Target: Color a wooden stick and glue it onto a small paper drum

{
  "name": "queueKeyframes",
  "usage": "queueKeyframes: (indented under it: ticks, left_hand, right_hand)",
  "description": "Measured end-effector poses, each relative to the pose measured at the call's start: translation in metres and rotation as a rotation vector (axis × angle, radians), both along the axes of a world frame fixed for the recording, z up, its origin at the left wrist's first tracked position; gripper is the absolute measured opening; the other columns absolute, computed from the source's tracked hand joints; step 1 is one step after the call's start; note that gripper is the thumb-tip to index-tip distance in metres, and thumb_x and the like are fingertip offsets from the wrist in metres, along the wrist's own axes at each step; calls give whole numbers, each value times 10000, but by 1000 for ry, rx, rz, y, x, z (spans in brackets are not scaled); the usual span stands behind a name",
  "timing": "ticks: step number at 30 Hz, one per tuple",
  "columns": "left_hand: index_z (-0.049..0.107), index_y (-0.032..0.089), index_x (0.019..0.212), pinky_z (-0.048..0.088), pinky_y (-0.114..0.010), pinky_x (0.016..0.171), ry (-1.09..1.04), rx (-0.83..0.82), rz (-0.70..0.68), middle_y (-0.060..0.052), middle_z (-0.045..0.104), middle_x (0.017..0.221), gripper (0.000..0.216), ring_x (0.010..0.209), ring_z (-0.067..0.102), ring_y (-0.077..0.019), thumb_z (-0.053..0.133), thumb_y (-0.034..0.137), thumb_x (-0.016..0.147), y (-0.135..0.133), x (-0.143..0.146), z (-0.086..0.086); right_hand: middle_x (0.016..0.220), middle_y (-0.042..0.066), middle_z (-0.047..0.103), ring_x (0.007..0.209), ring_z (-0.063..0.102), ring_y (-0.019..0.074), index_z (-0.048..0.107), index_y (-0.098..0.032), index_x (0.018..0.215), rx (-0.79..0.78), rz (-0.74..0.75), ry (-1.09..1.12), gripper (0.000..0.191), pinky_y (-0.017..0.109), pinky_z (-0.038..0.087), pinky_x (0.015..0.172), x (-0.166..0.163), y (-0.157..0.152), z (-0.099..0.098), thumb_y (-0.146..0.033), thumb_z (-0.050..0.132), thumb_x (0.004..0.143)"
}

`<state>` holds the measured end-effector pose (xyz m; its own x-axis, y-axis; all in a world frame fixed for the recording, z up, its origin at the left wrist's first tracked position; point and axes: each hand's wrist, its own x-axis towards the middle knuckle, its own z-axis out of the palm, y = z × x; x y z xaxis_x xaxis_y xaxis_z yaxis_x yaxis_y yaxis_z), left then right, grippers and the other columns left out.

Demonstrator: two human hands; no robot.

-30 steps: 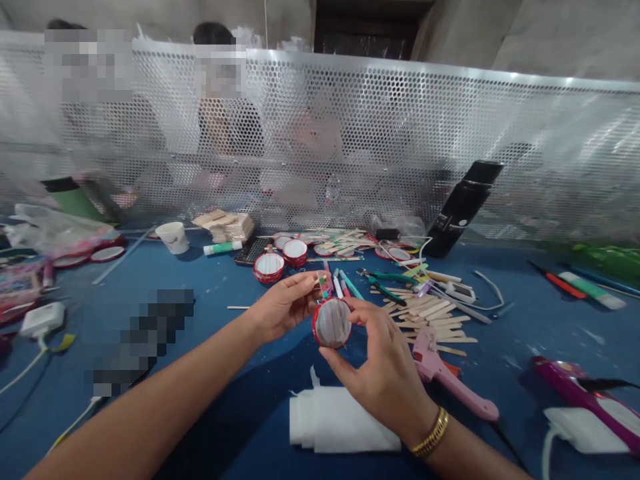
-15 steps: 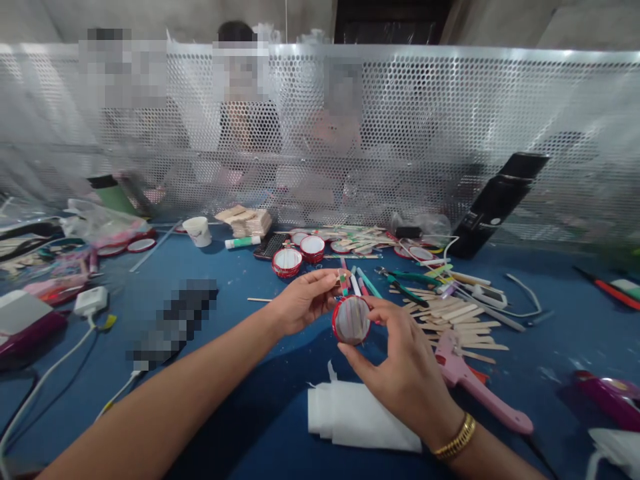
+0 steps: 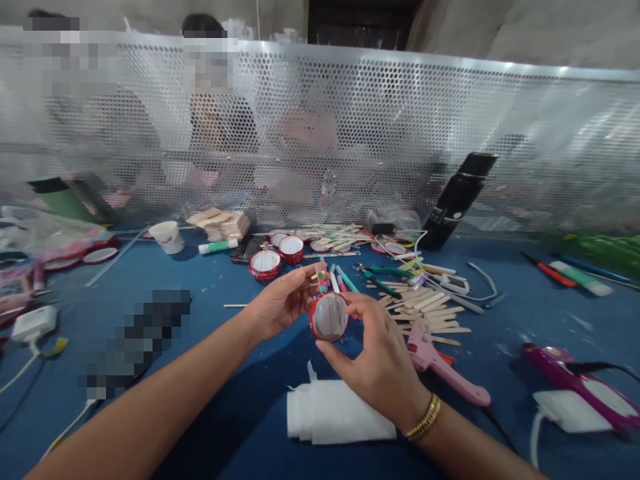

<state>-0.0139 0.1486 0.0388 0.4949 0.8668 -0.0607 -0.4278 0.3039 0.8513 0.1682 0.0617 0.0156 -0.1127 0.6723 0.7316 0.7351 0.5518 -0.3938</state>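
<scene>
A: What is held at centre?

B: A red-rimmed round lid [image 3: 329, 317], raised above the blue table [image 3: 225, 373], gripped at its rim by the right hand [image 3: 373, 357]; the left hand [image 3: 285, 303] pinches small coloured stick pieces [image 3: 323, 280] at its far edge.

A: And around it?

B: White folded cloth [image 3: 340, 420] near; pink glue gun [image 3: 440, 367] and loose wooden sticks [image 3: 430, 310] right.

A: The risk?

B: A loosened pinch would likely drop the pieces among the sticks; the gun's nozzle lies close to the wrist.

The right hand [image 3: 373, 360] hides the far rim of the red-rimmed disc [image 3: 329, 317]; the purple tool [image 3: 580, 383] runs off the right edge.
</scene>
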Motion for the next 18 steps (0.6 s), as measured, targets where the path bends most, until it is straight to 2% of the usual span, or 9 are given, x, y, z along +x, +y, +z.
queueKeyframes:
  ticks: [3,7,10,14,18]
  left_hand:
    - [765,199,1095,492,-235,680,61,33,89,-79,733,1051,418,857,644,-163,713,521,834,4,2,-2]
    - [791,198,905,454,-241,706,167,102,316,-69,746,967,331,900,630,-181,779,495,760,6,7,-7]
    - [795,205,862,437,-269,717,249,187,403,-71,759,966,338,884,622,-194,799,513,723,7,8,-8]
    - [803,222,884,427,-284,708,316,272,407,-57,765,927,315,826,614,-183,800,497,731,7,7,-8]
    - [804,218,989,463,-276,792,222,265,305,-60,768,1028,329,916,633,-181,836,403,719,3,8,-5]
  right_hand:
    - [1184,141,624,1114,625,303,448,-220,1091,19,1,-9,471,503,547,942,0,1,1,-327,773,769]
    - [1161,144,614,1118,609,305,447,-205,1106,44,-28,-41,509,502,544,954,0,2,0,-322,795,754]
    - [1153,145,612,1117,604,310,447,-199,1111,56,-51,-72,525,504,544,955,-1,2,-1,-329,806,751]
    - [1138,148,615,1100,611,316,449,-194,1115,52,-66,-86,535,506,550,939,-2,2,-1,-335,811,746]
    - [1136,142,618,1081,618,307,448,-199,1102,32,-49,-47,519,493,553,923,-2,2,-2,-333,804,749]
